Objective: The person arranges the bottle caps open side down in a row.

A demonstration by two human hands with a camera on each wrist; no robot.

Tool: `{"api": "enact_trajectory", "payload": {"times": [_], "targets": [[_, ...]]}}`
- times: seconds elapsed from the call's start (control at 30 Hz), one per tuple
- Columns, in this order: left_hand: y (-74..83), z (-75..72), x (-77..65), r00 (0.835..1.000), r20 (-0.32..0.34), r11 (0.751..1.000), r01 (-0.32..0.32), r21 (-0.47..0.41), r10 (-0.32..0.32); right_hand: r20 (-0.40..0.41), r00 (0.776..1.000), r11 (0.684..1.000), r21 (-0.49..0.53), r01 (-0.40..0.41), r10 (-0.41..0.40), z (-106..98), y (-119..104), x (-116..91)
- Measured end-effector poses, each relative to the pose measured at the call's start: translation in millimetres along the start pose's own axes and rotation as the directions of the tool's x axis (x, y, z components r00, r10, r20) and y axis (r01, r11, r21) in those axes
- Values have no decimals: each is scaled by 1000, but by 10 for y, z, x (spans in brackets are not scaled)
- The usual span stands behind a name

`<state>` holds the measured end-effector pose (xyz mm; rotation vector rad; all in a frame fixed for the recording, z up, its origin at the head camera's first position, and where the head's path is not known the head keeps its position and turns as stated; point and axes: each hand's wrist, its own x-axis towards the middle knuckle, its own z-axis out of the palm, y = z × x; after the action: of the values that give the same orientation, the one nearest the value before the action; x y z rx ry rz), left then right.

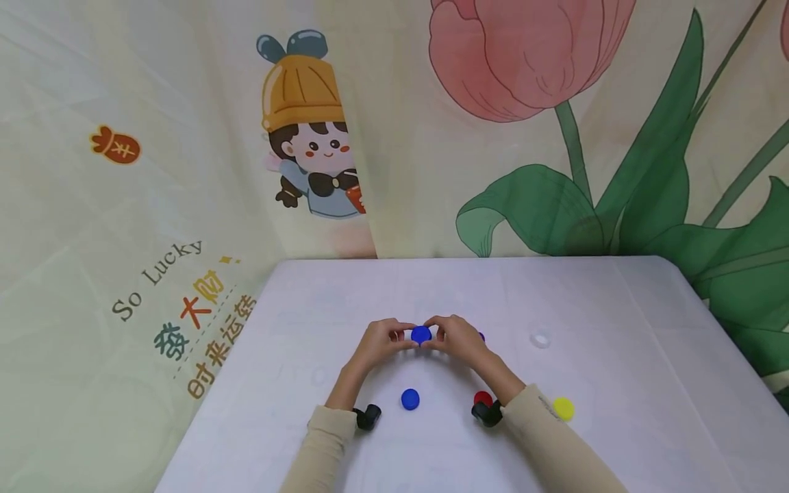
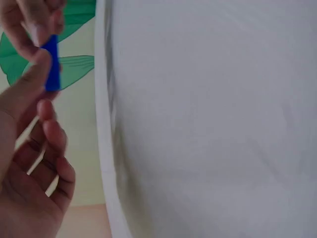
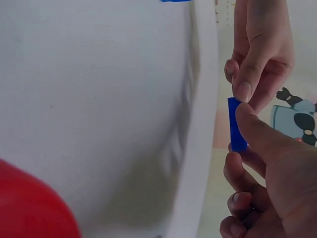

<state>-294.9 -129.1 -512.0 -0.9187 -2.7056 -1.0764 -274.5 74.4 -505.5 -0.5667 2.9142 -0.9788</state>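
Observation:
Above the white table, both hands pinch a flat blue disc (image 1: 421, 335) between them, seen face-on in the head view and edge-on in both wrist views. The left hand (image 1: 380, 344) grips its left side with thumb and fingertips. From the right, the right hand (image 1: 459, 341) does the same, thumb and index on the disc and its other fingers loosely bent, as the right wrist view shows. Nearer the person, a second blue disc (image 1: 410, 399) lies on the table between the forearms. A red disc (image 1: 483, 398) sits partly hidden behind the right wrist camera.
A yellow disc (image 1: 564, 409) lies beside the right sleeve. A pale ring (image 1: 540, 338) rests farther right on the white table (image 1: 616, 301). Behind the right hand shows a sliver of a blue thing (image 1: 482, 336). A printed curtain (image 1: 407, 137) hangs at the table's far edge.

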Motion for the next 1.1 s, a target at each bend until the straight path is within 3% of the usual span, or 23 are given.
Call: {"api": "enact_trajectory", "payload": {"times": [0.23,0.5,0.73,0.93,1.1], "targets": [[-15,51,27,998,57,995,34,99,-39,47,999,999,-45,-20,23,92,21,55],[-10,66,35,979,128,970,130,207,-158,52,998,987,-156,37,-30,164,-12,71],[54,54,29,979,146,944,89,319,-142,41,997,977,-203,67,-60,177,-30,68],[148,2,47,970,164,929,113,354,-180,70,997,993,-112,23,-15,91,-12,43],[408,-70,147,975,162,941,90,326,-150,-18,999,999,23,-37,38,-167,9,-43]]}}
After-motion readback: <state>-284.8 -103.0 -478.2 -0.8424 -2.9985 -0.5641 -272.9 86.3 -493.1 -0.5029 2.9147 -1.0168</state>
